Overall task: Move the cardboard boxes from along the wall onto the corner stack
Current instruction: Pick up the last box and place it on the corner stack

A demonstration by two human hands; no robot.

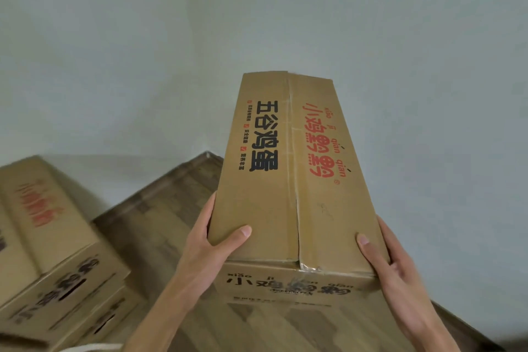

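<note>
I hold a long brown cardboard box with black and red Chinese print, lifted above the floor and pointing away toward the room corner. My left hand grips its near left side, thumb on the top flap. My right hand grips the near right side, thumb on top as well. A stack of matching cardboard boxes stands at the lower left against the wall, at least two high; its lower part is cut off by the frame.
Dark wood-pattern floor runs between the stack and the held box toward the corner. Pale walls close in behind and on the right. A thin white curved edge shows at the bottom left.
</note>
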